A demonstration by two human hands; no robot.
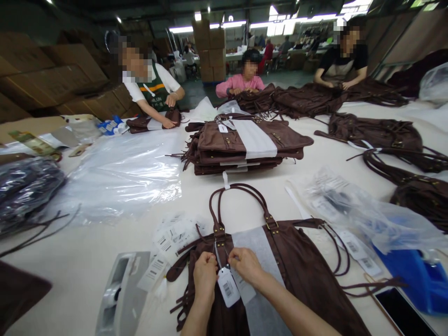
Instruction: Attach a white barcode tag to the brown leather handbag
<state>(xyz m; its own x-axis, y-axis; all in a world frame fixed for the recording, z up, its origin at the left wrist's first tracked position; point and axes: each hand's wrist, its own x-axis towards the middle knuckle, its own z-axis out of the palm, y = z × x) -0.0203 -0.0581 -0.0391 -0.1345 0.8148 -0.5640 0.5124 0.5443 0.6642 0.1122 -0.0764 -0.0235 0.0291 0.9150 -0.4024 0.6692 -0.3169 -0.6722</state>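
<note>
A dark brown handbag (301, 261) lies on the white table in front of me, with a strip of pale wrapping paper (257, 247) across it. Its two looped handles (245, 186) stretch away from me, a white tie at their top. Below the handle base, my left hand (205, 273) is closed in a pinch on a thin tag string. From the other side, my right hand (247, 265) pinches the string too, over the paper strip. A white barcode hang tag (228, 287) hangs between the hands, another pale tag (245, 287) partly under the right one.
Beyond the bag is a stack of brown handbags (217, 140). Loose barcode tags (171, 240) and a grey dispenser (122, 289) lie left; clear plastic sheeting (122, 172) is farther back. A phone (402, 308) and blue holder (413, 275) sit right. Several people work beyond.
</note>
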